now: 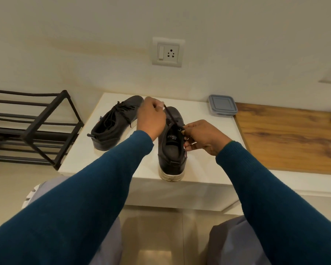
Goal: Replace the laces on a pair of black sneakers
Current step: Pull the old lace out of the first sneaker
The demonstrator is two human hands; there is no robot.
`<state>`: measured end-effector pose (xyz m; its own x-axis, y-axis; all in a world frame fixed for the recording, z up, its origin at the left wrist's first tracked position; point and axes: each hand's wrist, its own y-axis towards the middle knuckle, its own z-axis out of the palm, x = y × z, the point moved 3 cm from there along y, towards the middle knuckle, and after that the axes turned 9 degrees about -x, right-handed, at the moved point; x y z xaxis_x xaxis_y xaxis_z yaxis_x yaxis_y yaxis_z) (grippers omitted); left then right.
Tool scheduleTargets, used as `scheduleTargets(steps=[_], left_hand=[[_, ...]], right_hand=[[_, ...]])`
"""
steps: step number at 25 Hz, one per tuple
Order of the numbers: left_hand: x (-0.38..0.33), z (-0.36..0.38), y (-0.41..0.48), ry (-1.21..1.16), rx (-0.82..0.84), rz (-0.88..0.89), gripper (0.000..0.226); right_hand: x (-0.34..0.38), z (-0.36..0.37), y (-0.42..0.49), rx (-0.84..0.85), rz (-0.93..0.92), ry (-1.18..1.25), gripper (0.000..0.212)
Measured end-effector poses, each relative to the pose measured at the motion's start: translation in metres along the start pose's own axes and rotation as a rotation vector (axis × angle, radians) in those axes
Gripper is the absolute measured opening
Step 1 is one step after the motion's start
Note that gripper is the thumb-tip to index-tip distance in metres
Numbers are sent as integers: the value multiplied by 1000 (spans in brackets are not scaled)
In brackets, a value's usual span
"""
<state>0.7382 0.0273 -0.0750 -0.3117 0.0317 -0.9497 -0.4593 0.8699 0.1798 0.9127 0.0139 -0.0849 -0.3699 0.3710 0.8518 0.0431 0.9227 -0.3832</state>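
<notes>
Two black sneakers stand on a white table [208, 159]. The near sneaker [172, 152] points away from me, heel at the table's front edge. My left hand [151, 117] pinches a black lace [169, 115] and holds it taut above that shoe's toe end. My right hand [203, 136] grips the shoe's right eyelet side, fingers curled at the upper. The other sneaker [115, 123] lies to the left, angled, with a black lace threaded and loosely bunched on top.
A black metal rack [36, 127] stands left of the table. A grey lidded plastic container [222, 105] sits at the table's back right corner, beside a wooden surface [290, 138]. A wall socket [168, 52] is behind. My knees are below the table edge.
</notes>
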Motion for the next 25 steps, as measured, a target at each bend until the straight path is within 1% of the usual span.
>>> scheduleTargets(steps=[1,2,3,4,6,7,8,9,10,11,13,14,15,16,17,18,19,20,21,22,23,24,25], left_hand=[[3,-6,4,-110,-95,-123,10],[4,-9,7,-109,-120,-139,13],[4,-9,9,-18,-59,-46,16],[1,-5,8,143,69,128,20],[-4,8,-7,562,347,464,26],[-3,15,-12,735,421,569,26],[-4,19,-14,830,429,618,23],[-6,21,-15,802,400,628,18],[-9,20,-14,665,341,579,14],[-13,14,-11,437,228,447,12],[-16,-8,1,-50,-95,102,16],[-13,-18,7,-147,-222,4,17],[-9,-25,12,-119,-274,-33,15],[-6,-28,15,-2,-235,-5,21],[-4,-24,15,134,-117,88,31],[-5,-17,11,269,44,228,34],[-6,-9,4,412,188,377,32],[-6,0,-4,553,292,505,29],[-3,7,-11,689,360,582,29],[0,13,-15,782,388,619,27],[1,15,-17,825,369,640,24],[-1,16,-18,791,326,647,19],[-4,14,-19,663,262,610,15]], right_hand=[[0,0,0,3,0,2,22],[0,-1,0,8,0,1,22],[0,-2,0,16,-1,-4,22],[0,-2,0,23,-2,-11,22],[1,-1,1,29,-6,-22,21],[1,-1,1,28,-9,-26,20],[1,-2,1,25,-12,-30,19],[1,-2,2,23,-14,-30,19],[1,-2,2,22,-14,-27,19],[1,-3,2,23,-13,-24,19],[1,-3,2,28,-13,-25,20],[1,-3,1,27,-17,-29,21],[1,-3,1,25,-21,-35,21],[1,-3,1,24,-27,-45,22],[1,-2,2,22,-31,-54,22],[2,-2,2,23,-33,-61,22],[3,-2,2,24,-36,-67,22],[3,-2,2,25,-40,-75,22],[3,-1,2,28,-46,-81,22],[3,-2,2,32,-51,-84,22],[2,-2,2,33,-56,-85,21],[2,-2,2,32,-61,-85,21],[3,-2,2,31,-64,-84,21]])
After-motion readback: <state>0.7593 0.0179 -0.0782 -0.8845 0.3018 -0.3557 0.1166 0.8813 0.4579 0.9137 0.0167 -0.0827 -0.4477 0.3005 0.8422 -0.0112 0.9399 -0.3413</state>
